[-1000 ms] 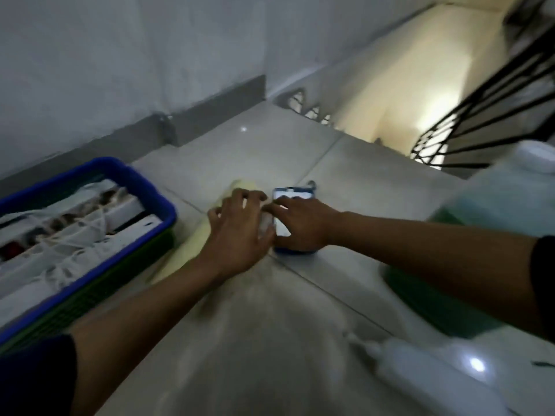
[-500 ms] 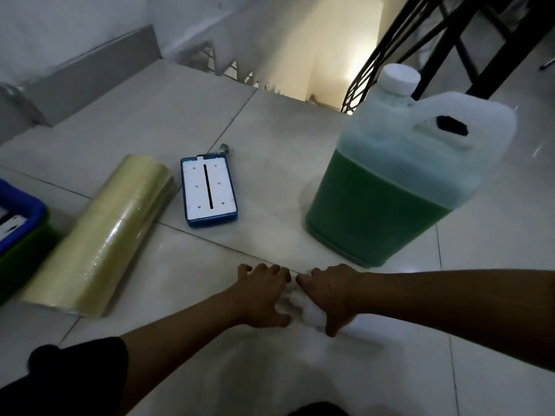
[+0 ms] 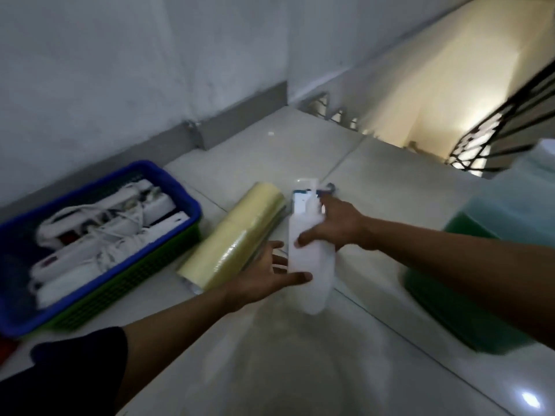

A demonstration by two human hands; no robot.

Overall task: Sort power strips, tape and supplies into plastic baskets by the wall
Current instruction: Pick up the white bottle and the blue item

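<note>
bottle point(image 3: 310, 259) | gripped by right hand point(image 3: 336, 226) | left hand point(image 3: 264, 274) fingers point(image 3: 295, 277) under it

I am seeing a basket point(image 3: 180, 202) sitting at the left by the wall point(image 3: 120, 70), with power strips point(image 3: 105, 235) lying in it. A roll point(image 3: 237, 238) is lying on the floor point(image 3: 300, 370) just right of the basket. My hands are holding a bottle point(image 3: 310, 259) above the floor, right of the roll: the left hand point(image 3: 264, 277) below, the right hand point(image 3: 336, 226) beside it. A small box point(image 3: 301, 199) is lying behind the bottle. A jug point(image 3: 495, 265) is standing at the far right, with a stairwell railing point(image 3: 495, 139) behind it.
</note>
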